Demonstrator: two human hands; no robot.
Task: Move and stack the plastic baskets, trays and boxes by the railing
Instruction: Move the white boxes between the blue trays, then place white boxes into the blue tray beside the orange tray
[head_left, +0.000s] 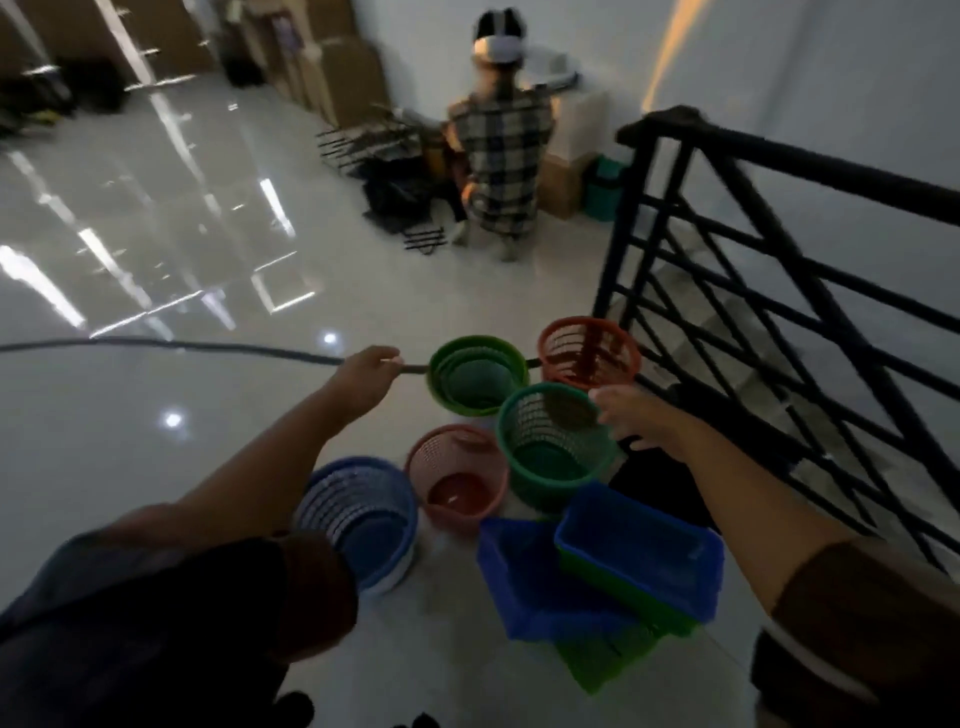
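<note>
Nearest the wearer, on the glossy white floor (156, 364): a green mesh tray (608, 657) lies flat, a blue tray (524, 582) tilted on top of it, and a blue rectangular box (644, 545) nested in a green one, resting against the blue tray's right side.

Left of these: a blue round basket stack (363, 519), several nested, standing upright. Just beside it, a pink round basket (457, 478), upright.

Next out: a dark green round basket (556, 441), touching the pink one. Right hand (628, 415) grips its far right rim, fingers curled over the edge.

Beyond: a light green round basket stack (478, 374), several nested. To its right, an orange round basket (589, 353) stands next to the foot of the black railing (779, 270).

Left hand (366, 376) is extended, fingers closed around a dark cable (182, 345) that runs across the floor from the left edge to behind the light green stack.

Stairs descend behind the railing on the right.

Far side of the floor, by the wall: a second person (501, 150) in a plaid shirt crouches facing away, among cardboard boxes (348, 78) and black wire racks (374, 145). Frame is motion-blurred; fine detail not legible.
</note>
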